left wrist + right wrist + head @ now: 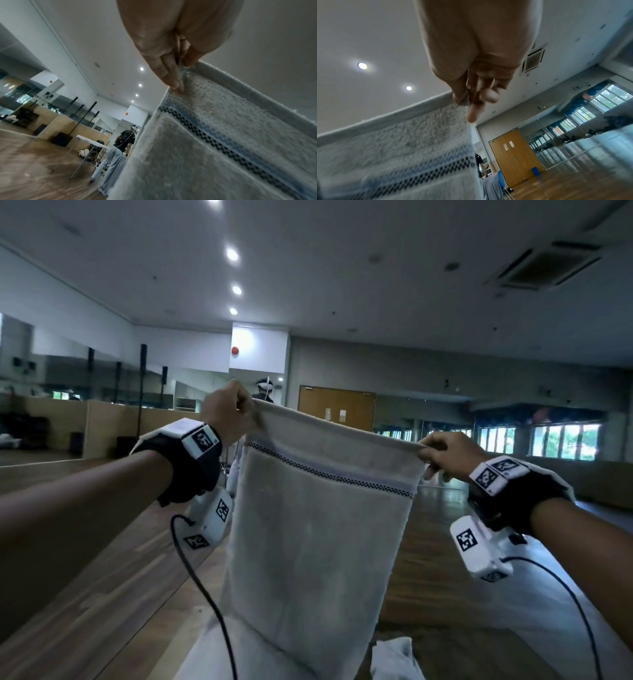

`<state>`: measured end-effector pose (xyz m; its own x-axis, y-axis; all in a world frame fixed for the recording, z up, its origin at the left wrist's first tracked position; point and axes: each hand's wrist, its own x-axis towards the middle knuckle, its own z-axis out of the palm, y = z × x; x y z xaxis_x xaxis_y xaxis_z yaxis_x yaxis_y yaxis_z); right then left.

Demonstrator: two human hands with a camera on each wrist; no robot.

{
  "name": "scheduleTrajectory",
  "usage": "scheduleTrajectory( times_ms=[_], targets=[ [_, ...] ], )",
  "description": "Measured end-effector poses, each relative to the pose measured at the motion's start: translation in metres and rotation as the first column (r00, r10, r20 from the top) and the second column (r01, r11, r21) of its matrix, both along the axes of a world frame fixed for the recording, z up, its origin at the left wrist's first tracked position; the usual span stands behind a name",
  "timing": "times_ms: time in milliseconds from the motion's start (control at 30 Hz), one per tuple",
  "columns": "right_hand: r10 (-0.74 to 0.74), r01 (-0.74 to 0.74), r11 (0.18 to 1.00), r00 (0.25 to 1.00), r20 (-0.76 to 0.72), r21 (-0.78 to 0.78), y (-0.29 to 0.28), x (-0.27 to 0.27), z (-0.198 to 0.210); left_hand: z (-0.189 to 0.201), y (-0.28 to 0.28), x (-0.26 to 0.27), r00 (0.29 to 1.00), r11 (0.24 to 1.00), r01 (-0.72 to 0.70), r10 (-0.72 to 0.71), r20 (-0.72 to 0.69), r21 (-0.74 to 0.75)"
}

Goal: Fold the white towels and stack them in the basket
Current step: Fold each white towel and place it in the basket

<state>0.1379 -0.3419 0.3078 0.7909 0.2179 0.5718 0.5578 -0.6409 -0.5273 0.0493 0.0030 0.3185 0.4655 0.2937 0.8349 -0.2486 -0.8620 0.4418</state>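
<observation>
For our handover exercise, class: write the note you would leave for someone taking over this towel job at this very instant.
Left hand: pinches the top left corner of the white towel.
Right hand: pinches the top right corner.
Towel: held up in the air, spread flat, striped band near the top, lower end hanging toward the white table.
More white cloth lies low on the table, kind unclear.
Basket: not in view.
Done: towel picked up and opened out.
Left: fold it, place it in the basket, then any remaining towels.

Open air beside hanging towel [318, 525]
</observation>
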Motion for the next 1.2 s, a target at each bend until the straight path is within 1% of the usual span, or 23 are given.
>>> scheduleTrajectory(
  times_ms=[33, 67, 100, 133, 167, 200, 233, 300, 400, 467, 567, 667, 733, 767, 800, 833, 900, 933, 967, 1033, 1067, 1133, 1200],
  targets=[
    [0.03, -0.029, 1.0, 0.999, -0.033, 0.01, -0.002, -0.008, 0.008, 0.007, 0.001, -0.01, 0.999, 1.0, -0.002, 0.004, -0.038, 0.03],
    [0.054, -0.054, 0.999, 0.997, -0.059, 0.007, -0.005, -0.015, 0.015, 0.013, 0.002, -0.021, 0.992, 0.999, 0.034, -0.029, -0.121, 0.034],
    [0.074, -0.075, 0.997, 0.994, -0.086, -0.01, -0.008, -0.022, 0.021, 0.018, 0.002, -0.034, 0.962, 0.994, 0.112, -0.109, -0.25, -0.002],
    [0.094, -0.098, 0.995, 0.989, -0.117, -0.032, -0.011, -0.028, 0.025, 0.021, 0.002, -0.047, 0.895, 0.976, 0.203, -0.218, -0.388, -0.079],
    [0.116, -0.125, 0.991, 0.981, -0.155, -0.049, -0.014, -0.034, 0.029, 0.023, 0.004, -0.06, 0.816, 0.948, 0.273, -0.317, -0.483, -0.161],
    [0.145, -0.158, 0.986, 0.969, -0.2, -0.047, -0.017, -0.038, 0.031, 0.024, 0.005, -0.073, 0.764, 0.93, 0.307, -0.367, -0.53, -0.202],
    [0.183, -0.193, 0.981, 0.953, -0.243, -0.018, -0.021, -0.043, 0.033, 0.025, 0.006, -0.084, 0.745, 0.924, 0.319, -0.381, -0.547, -0.209],
    [0.26, -0.245, 0.966, 0.923, -0.284, 0.087, -0.027, -0.051, 0.037, 0.028, 0.008, -0.103, 0.734, 0.905, 0.349, -0.425, -0.53, -0.243],
    [0.324, -0.273, 0.935, 0.916, -0.234, 0.227, -0.031, -0.061, 0.047, 0.043, 0.004, -0.121, 0.763, 0.889, 0.362, -0.456, -0.459, -0.281],
    [0.308, -0.266, 0.933, 0.939, -0.154, 0.241, -0.032, -0.066, 0.051, 0.055, -0.001, -0.128, 0.774, 0.884, 0.356, -0.461, -0.434, -0.304],
    [0.283, -0.258, 0.931, 0.957, -0.067, 0.259, -0.032, -0.068, 0.048, 0.062, -0.004, -0.128, 0.727, 0.84, 0.405, -0.536, -0.429, -0.362],
    [0.23, -0.209, 0.937, 0.972, -0.043, 0.278, -0.026, -0.06, 0.04, 0.052, -0.001, -0.112, 0.695, 0.778, 0.452, -0.614, -0.375, -0.437],
    [0.253, -0.21, 0.926, 0.962, -0.1, 0.315, -0.017, -0.046, 0.03, 0.037, 0.005, -0.094, 0.671, 0.738, 0.459, -0.653, -0.351, -0.495],
    [0.271, -0.215, 0.921, 0.953, -0.136, 0.325, -0.011, -0.036, 0.022, 0.028, 0.01, -0.083, 0.67, 0.745, 0.44, -0.644, -0.369, -0.501],
    [0.279, -0.213, 0.923, 0.944, -0.176, 0.321, -0.005, -0.027, 0.013, 0.016, 0.015, -0.072, 0.678, 0.772, 0.411, -0.615, -0.403, -0.485],
    [0.276, -0.205, 0.931, 0.937, -0.215, 0.303, 0.002, -0.018, 0.004, 0.004, 0.022, -0.061, 0.706, 0.827, 0.366, -0.545, -0.451, -0.427],
    [0.256, -0.188, 0.949, 0.928, -0.271, 0.255, 0.017, -0.001, -0.014, -0.018, 0.035, -0.039, 0.784, 0.938, 0.245, -0.341, -0.518, -0.246],
    [0.236, -0.176, 0.957, 0.934, -0.267, 0.23, 0.025, 0.006, -0.02, -0.027, 0.041, -0.029, 0.819, 0.967, 0.194, -0.253, -0.515, -0.167],
    [0.202, -0.156, 0.967, 0.952, -0.23, 0.203, 0.032, 0.012, -0.024, -0.033, 0.045, -0.021, 0.857, 0.987, 0.136, -0.158, -0.491, -0.081],
    [0.124, -0.103, 0.978, 0.986, -0.107, 0.181, 0.045, 0.023, -0.021, -0.036, 0.048, -0.011, 0.936, 0.998, 0.03, -0.007, -0.352, 0.062],
    [0.111, -0.097, 0.974, 0.992, -0.056, 0.207, 0.05, 0.026, -0.018, -0.034, 0.049, -0.007, 0.966, 0.997, 0.007, 0.014, -0.257, 0.082],
    [0.143, -0.14, 0.939, 0.99, 0.014, 0.313, 0.057, 0.03, -0.009, -0.025, 0.048, -0.004, 0.994, 0.998, 0.007, 0.0, -0.107, 0.064],
    [0.16, -0.175, 0.908, 0.985, 0.071, 0.381, 0.06, 0.029, -0.002, -0.017, 0.046, -0.006, 1.0, 1.0, -0.001, 0.001, -0.029, 0.026]
  ],
)
